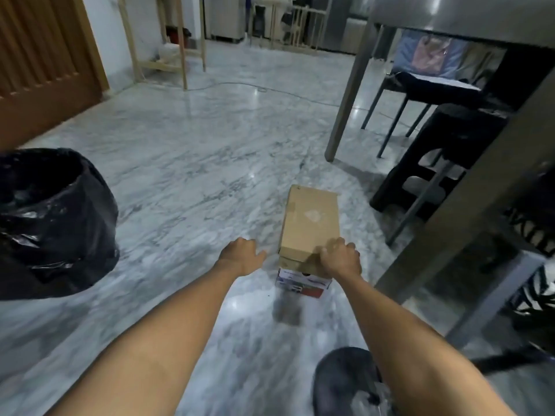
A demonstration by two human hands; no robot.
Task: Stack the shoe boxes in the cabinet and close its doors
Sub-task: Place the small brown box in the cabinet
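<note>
**Operator:** While my right fingers (345,246) curl over the near top edge of the shoe box (310,223), the thumb side is hidden behind the cardboard, so I take it as a grip on the lid's end and nothing firmer. My right hand (341,259) sits on that near right corner.

**Spotter:** And the left?

**Operator:** My left hand (241,255) is just beside the box's near left corner, not touching it as far as I can tell. Its fingers look loosely bent and a little apart, holding nothing, though motion blur softens them.

**Spotter:** Where's the box?

**Operator:** On the marble floor (186,163), lengthwise away from me, near the table leg (345,94) and the dark stool (444,163). A black bin bag (51,220) stands well apart on the left. No cabinet shows from here.

**Spotter:** So which step?

**Operator:** I'd judge it's the pick-up, early on. Next, I think the left hand must close on the opposite side so the box lifts level, lid kept shut, before carrying it to the cabinet, wherever that lies.
</note>
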